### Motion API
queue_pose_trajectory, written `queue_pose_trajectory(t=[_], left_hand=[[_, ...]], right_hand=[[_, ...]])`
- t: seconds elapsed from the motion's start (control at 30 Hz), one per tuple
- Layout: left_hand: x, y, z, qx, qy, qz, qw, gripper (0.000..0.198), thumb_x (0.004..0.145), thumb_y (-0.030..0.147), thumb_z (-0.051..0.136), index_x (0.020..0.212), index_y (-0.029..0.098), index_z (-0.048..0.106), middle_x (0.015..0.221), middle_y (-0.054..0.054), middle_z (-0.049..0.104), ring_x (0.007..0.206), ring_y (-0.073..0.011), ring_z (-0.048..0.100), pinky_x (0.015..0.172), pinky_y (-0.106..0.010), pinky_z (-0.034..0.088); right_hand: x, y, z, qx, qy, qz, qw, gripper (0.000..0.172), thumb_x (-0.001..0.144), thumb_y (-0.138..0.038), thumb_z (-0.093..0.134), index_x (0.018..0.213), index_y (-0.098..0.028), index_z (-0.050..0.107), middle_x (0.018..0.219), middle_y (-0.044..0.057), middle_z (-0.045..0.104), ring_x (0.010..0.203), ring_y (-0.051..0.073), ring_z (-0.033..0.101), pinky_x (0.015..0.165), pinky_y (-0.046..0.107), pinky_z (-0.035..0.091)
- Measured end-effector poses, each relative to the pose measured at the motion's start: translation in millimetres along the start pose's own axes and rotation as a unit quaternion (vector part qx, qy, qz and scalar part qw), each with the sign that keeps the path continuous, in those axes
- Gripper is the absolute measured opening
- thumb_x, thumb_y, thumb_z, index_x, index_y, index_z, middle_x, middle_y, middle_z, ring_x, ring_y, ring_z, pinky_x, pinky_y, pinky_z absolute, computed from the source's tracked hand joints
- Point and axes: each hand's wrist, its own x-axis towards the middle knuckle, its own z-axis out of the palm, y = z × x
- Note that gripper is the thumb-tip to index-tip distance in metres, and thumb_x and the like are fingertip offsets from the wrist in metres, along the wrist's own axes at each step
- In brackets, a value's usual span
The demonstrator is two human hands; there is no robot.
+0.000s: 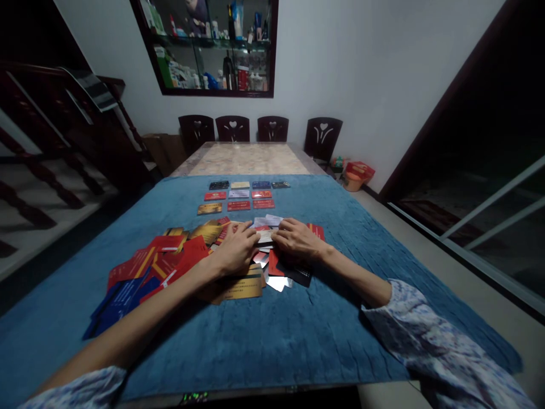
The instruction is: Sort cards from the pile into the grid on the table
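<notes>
At far left, in shadow, a dark stair railing [76, 156], well apart from the bench [255, 159] with its blue cloth [272, 352]. On the cloth at left, blue cards [121, 298] in an overlapping fan and, just beside, red cards [136, 264] in a loose heap, perhaps spread this way to show colours and edges. Partly covered by the left forearm [170, 300]; impossible to count. Next, gold cards [208, 234], near the left hand [238, 247]. Farther off, three rows of cards [239, 205], four, three and three, flat and mostly apart, likely for a clear look at each face. Print there too small to read.

At centre, left hand bent inward, fingers pinched on the near end of a white card [266, 237], low over the mixed pile. Below the wrist, a printed gold card [244, 287], wording illegible. Then a silver card [279, 282]. Right hand [296, 238] pinched on the white card's other end, close to the left but apart; a two-ended hold presumably for steadiness. Thumbs hard to make out. Under the right palm, a black card [303, 276], partly hidden. Farther right, a dark doorway [481, 142], details lost in gloom. Both sleeves [426, 324] cut off by the frame.
</notes>
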Motion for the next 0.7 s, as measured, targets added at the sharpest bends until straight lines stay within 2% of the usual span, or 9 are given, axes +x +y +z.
queue_pose_trajectory(t=[0.17, 0.43, 0.57, 0.7], left_hand=[[-0.9, 1.4, 0.7, 0.011, 0.004, 0.006, 1.0, 0.023, 0.096, 0.025, 0.055, 0.115, 0.019, 0.067, 0.126, -0.014, 0.07, 0.139, -0.0363, 0.048, 0.109, -0.064, 0.034], [-1.0, 4.4, -0.8, 0.033, 0.025, 0.013, 0.999, 0.021, 0.099, 0.026, 0.051, 0.105, 0.019, 0.07, 0.118, -0.013, 0.073, 0.135, -0.0356, 0.051, 0.106, -0.061, 0.035], [-0.6, 5.5, -1.7, 0.056, 0.047, 0.024, 0.997, 0.026, 0.1, 0.021, 0.046, 0.106, 0.018, 0.071, 0.116, -0.014, 0.075, 0.129, -0.035, 0.056, 0.103, -0.06, 0.038], [0.4, 4.6, -1.7, 0.065, 0.073, 0.032, 0.995, 0.027, 0.097, 0.015, 0.049, 0.11, 0.019, 0.072, 0.112, -0.014, 0.077, 0.121, -0.0323, 0.061, 0.102, -0.058, 0.039]], right_hand=[[-2.6, 0.1, 1.9, 0.002, 0.015, -0.002, 1.0, 0.028, 0.104, -0.013, 0.044, 0.092, -0.017, 0.069, 0.083, 0.007, 0.074, 0.083, 0.021, 0.054, 0.088, 0.039, 0.041], [-6.9, -0.1, 3.9, 0.008, 0.069, -0.022, 0.997, 0.021, 0.1, -0.015, 0.049, 0.097, -0.017, 0.07, 0.085, 0.007, 0.075, 0.084, 0.021, 0.055, 0.09, 0.039, 0.041], [-8.5, 1.7, 4.6, -0.005, 0.107, -0.021, 0.994, 0.028, 0.102, -0.013, 0.043, 0.097, -0.019, 0.07, 0.084, 0.006, 0.075, 0.084, 0.021, 0.056, 0.087, 0.038, 0.042], [-9.6, 3.5, 5.2, 0.019, 0.1, 0.005, 0.995, 0.027, 0.102, -0.013, 0.045, 0.1, -0.021, 0.07, 0.091, 0.006, 0.076, 0.088, 0.02, 0.057, 0.088, 0.039, 0.042]])
